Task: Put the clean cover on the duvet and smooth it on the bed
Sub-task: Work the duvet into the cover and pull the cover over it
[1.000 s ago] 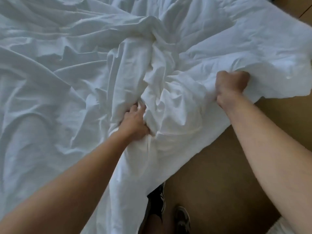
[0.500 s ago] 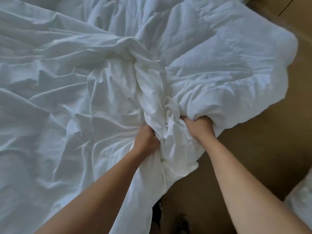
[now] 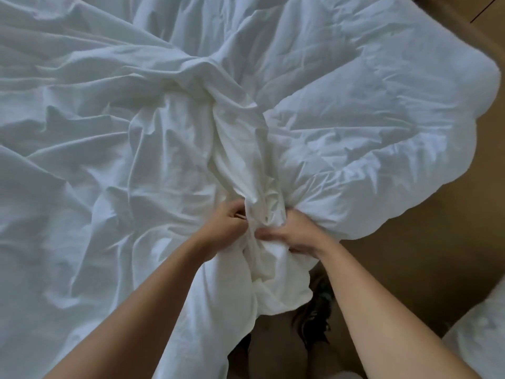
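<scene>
A white duvet cover (image 3: 109, 160) lies crumpled over the bed and fills most of the view. A puffy white duvet (image 3: 382, 127) bulges at the right and hangs past the bed's edge. Between them a twisted bunch of white fabric (image 3: 262, 214) runs toward me. My left hand (image 3: 226, 228) grips the fabric at the left side of that bunch. My right hand (image 3: 295, 236) grips it on the right side, fingers curled into the folds. The two hands almost touch.
Brown floor (image 3: 410, 255) lies to the right of the bed. My dark-patterned legs and feet (image 3: 314, 318) stand at the bed's edge below the hanging fabric. Another white bundle (image 3: 481, 337) shows at the lower right corner.
My right hand moved left from the duvet's far edge to the central bunch, beside the left hand. The duvet's right part has been drawn in and bulges more.
</scene>
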The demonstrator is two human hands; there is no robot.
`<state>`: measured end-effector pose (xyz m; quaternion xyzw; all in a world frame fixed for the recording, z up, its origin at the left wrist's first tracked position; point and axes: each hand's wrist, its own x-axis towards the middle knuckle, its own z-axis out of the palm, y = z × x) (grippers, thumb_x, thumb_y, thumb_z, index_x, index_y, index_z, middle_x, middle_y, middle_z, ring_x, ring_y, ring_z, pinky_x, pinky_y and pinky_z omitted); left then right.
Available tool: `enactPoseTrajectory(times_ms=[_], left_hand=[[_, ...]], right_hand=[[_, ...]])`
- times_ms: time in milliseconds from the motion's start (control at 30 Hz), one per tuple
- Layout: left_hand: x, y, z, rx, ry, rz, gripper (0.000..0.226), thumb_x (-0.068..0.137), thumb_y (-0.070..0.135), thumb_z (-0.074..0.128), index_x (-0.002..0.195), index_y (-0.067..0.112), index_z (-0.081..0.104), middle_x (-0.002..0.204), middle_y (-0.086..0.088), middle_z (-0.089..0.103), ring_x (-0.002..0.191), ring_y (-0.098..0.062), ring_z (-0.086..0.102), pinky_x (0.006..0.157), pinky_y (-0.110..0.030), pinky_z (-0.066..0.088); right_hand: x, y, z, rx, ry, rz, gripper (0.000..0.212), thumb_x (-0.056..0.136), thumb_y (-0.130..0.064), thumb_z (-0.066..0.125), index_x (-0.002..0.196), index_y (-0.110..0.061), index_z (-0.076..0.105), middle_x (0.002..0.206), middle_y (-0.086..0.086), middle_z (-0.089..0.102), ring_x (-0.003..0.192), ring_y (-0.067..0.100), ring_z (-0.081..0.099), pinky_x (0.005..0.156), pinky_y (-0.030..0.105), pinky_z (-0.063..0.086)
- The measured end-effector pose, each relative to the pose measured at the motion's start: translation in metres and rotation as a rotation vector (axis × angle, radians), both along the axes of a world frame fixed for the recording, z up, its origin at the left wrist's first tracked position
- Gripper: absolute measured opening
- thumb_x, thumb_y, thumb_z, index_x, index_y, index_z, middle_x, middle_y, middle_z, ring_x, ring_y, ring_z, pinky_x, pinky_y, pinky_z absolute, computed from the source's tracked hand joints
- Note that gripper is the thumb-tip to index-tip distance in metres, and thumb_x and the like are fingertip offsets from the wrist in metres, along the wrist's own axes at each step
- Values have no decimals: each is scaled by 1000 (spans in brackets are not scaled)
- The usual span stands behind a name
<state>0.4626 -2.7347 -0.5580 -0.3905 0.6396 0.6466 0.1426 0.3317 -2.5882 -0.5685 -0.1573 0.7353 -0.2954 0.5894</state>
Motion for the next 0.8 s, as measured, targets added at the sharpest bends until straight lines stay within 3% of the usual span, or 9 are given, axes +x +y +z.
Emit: enactPoseTrajectory(times_ms=[67, 167, 267, 333, 400, 467, 633, 733, 800], left_hand=[[14, 6, 13, -71, -52, -125, 33, 66, 10, 50, 95, 16, 64, 81, 2, 60, 71, -16, 55, 61, -34, 46], [32, 27, 28, -464, -228, -431, 19, 79, 22, 62, 93, 21, 50, 86, 6, 54, 76, -14, 52, 63, -26, 40], [49, 62, 30, -841, -455, -673, 49, 73, 42, 72, 101, 21, 38, 101, 3, 40, 94, -21, 45, 71, -29, 40], [69, 79, 16, -986, -626, -712, 79, 65, 42, 78, 126, 26, 31, 120, -1, 35, 109, -25, 42, 76, -38, 45], [94, 82, 4, -1032, -666, -631, 111, 62, 32, 80, 148, 35, 10, 139, -7, 31, 124, -32, 40, 76, -48, 50], [118, 75, -1, -982, -587, -545, 119, 68, 17, 76, 156, 39, -1, 145, -11, 36, 119, -36, 50, 72, -48, 54], [175, 3, 16, -707, -366, -295, 76, 80, 26, 75, 149, 27, 45, 140, -13, 59, 121, -39, 61, 94, -42, 48], [193, -31, 26, -953, -578, -330, 65, 75, 42, 70, 137, 29, 55, 126, -18, 59, 110, -43, 57, 91, -49, 47], [190, -22, 23, -1141, -589, -327, 72, 64, 27, 77, 133, 21, 54, 116, -18, 50, 101, -42, 50, 87, -51, 42]], right_hand=[[-7, 5, -2, -24, -108, -15, 48, 73, -34, 89, 115, -22, 68, 99, -9, 76, 87, 4, 73, 74, 22, 58], [-7, 8, -5, -58, -104, -89, 38, 78, -28, 85, 112, -17, 70, 101, -3, 76, 92, 12, 74, 80, 29, 60], [1, 15, 0, -106, -113, -296, 15, 87, -17, 76, 101, -15, 70, 97, 3, 76, 88, 18, 75, 76, 32, 62], [2, 23, 2, -121, -159, -418, 13, 88, -12, 73, 101, -14, 70, 99, 6, 76, 91, 24, 74, 79, 38, 62], [3, 31, 2, -128, -212, -505, 16, 90, -10, 70, 104, -16, 69, 102, 5, 76, 94, 23, 74, 82, 39, 61], [4, 37, 2, -108, -255, -575, 17, 90, -12, 70, 107, -16, 69, 104, 4, 76, 96, 23, 73, 84, 40, 60], [6, 42, 4, -77, -297, -682, 25, 89, -13, 69, 115, -11, 69, 106, 9, 76, 93, 27, 74, 81, 44, 61], [12, 40, 8, -84, -351, -719, 27, 90, -15, 66, 116, -12, 70, 113, 13, 74, 98, 31, 73, 87, 49, 59], [27, 38, 14, -114, -429, -691, 29, 92, -23, 64, 119, -14, 70, 117, 15, 73, 101, 33, 71, 91, 50, 56]])
